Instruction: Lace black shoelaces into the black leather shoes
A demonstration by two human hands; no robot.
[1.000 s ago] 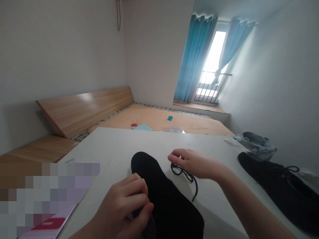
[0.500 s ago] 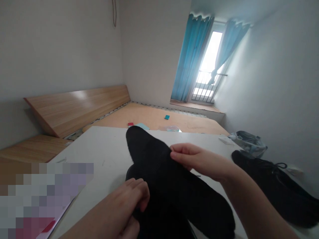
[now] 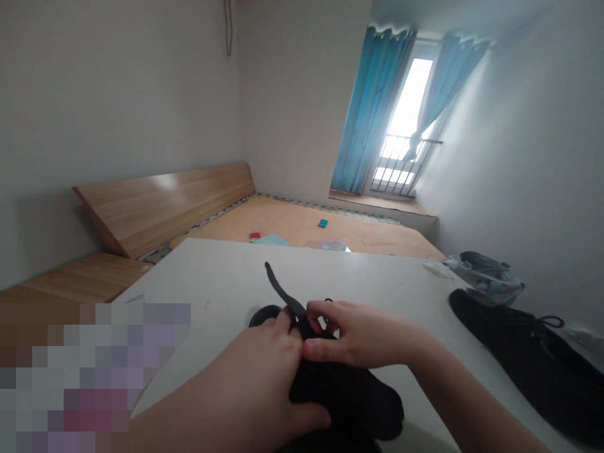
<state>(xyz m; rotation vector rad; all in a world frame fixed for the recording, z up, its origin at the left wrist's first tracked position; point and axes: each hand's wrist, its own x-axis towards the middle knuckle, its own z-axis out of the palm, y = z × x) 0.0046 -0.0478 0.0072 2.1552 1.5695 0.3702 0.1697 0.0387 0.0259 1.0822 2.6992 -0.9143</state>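
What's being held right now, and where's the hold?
A black insole, pinched by the right hand near mid-length. The left hand lies against the black shoe; whether it grips can't be told.

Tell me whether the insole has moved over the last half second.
Yes, downward in view: the tip of the insole reached the far edge of the table then; now it sits below that edge.
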